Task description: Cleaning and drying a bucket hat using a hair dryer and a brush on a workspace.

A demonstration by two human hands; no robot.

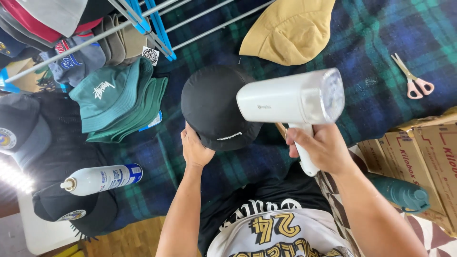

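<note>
A dark blue and green plaid blanket (381,62) is spread over most of the scene, and everything else is laid on it or about its edges. At the far left, a metal rack (143,19) with blue clips is seen, with several caps bunched behind its bars. Cardboard boxes (419,157) are stacked at the right edge, and a teal bottle (402,192) is lying just in front of them. A tan hat (290,31) is laid at the far middle of the blanket. A stack of green bucket hats (119,102) is placed to the left of centre. In the centre, a black cap (212,107) is held up from below by the left hand (195,150), whose fingers are closed on its near rim. Just right of the cap, and partly overlapping it, a white handheld steamer (290,100) is gripped by its handle in the right hand (321,147), with the fingers wrapped fully round it and its body pointed left across the cap. At the near left, a white spray can (102,178) is lying on its side, touching another black cap (71,209). A pair of pink-handled scissors (412,78) is laid at the far right, well apart from both hands.
</note>
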